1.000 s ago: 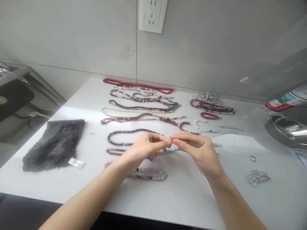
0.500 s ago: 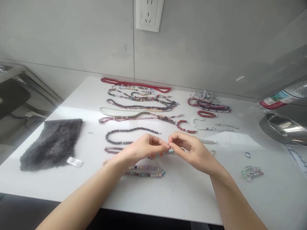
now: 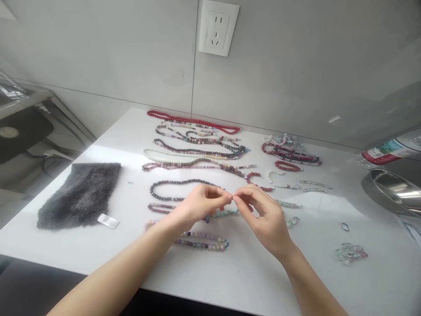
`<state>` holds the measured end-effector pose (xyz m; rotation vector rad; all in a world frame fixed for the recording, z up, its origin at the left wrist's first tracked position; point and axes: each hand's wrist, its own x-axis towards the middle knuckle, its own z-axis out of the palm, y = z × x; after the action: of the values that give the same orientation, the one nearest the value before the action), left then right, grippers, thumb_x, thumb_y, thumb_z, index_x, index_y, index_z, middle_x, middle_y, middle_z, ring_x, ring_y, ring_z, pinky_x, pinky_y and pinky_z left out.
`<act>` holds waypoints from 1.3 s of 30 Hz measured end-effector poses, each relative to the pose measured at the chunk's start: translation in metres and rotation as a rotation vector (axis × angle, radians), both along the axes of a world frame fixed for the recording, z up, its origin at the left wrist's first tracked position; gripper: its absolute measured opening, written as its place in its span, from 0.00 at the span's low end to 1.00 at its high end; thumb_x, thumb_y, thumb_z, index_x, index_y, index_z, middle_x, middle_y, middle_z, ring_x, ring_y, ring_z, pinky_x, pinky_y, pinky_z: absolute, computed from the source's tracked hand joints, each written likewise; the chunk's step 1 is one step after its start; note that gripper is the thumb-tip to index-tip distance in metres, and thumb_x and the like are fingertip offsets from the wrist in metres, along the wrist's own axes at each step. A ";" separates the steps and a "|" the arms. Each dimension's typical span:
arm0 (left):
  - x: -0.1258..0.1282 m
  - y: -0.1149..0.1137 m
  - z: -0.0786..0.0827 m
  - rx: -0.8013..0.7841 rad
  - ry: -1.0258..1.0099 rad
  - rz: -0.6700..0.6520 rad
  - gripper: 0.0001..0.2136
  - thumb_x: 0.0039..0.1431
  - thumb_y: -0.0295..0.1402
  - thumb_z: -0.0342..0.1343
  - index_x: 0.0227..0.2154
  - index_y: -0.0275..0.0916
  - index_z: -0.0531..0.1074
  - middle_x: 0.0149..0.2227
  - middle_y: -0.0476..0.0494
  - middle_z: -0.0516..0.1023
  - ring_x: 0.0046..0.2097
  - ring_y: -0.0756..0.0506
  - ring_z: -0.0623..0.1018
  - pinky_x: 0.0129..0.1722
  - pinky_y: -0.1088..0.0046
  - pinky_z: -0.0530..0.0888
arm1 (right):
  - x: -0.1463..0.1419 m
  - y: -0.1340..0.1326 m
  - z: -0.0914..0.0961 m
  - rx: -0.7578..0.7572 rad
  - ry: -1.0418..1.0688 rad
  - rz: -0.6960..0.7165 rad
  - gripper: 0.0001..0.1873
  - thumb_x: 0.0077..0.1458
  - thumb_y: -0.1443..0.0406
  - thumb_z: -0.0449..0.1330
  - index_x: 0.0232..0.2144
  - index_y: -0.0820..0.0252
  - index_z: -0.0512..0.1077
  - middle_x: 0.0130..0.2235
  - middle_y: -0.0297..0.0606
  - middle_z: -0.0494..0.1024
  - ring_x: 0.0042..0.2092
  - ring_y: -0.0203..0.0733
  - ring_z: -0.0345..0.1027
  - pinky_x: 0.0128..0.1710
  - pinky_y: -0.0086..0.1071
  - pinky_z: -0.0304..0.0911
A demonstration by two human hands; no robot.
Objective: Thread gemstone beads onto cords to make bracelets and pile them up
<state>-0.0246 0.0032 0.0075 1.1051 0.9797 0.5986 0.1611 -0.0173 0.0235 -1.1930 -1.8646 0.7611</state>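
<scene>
My left hand [image 3: 200, 204] and my right hand [image 3: 261, 215] meet fingertip to fingertip over the white table [image 3: 230, 276], both pinched on something too small to make out. Just beneath them lies a pale blue-green bead strand [image 3: 225, 213]. A pastel bead strand [image 3: 200, 240] rests nearer to me, under my left wrist. A dark bead strand [image 3: 171, 184] lies just beyond my left hand.
Several bead strands [image 3: 194, 145] lie in rows toward the wall, with red bracelets [image 3: 289, 153] at the right. A grey fuzzy cloth [image 3: 80, 193] sits at left, a metal bowl [image 3: 394, 191] at right, loose glass beads [image 3: 350, 253] near it, a wall socket [image 3: 219, 28] above.
My hands stay pinched together at the fingertips; the right hand's fingers have curled and dropped slightly. The camera has tilted, shifting the whole view a little.
</scene>
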 end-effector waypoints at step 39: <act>0.000 0.001 0.000 -0.473 -0.613 0.017 0.09 0.51 0.30 0.67 0.33 0.30 0.79 0.32 0.45 0.71 0.32 0.55 0.67 0.22 0.79 0.55 | 0.007 0.007 -0.003 0.588 -0.067 0.058 0.23 0.54 0.81 0.59 0.45 0.51 0.78 0.37 0.38 0.79 0.36 0.42 0.75 0.30 0.35 0.73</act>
<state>-0.0243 0.0043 0.0076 0.4444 0.5483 0.6260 0.1676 -0.0106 0.0202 -0.7938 -1.9904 0.1695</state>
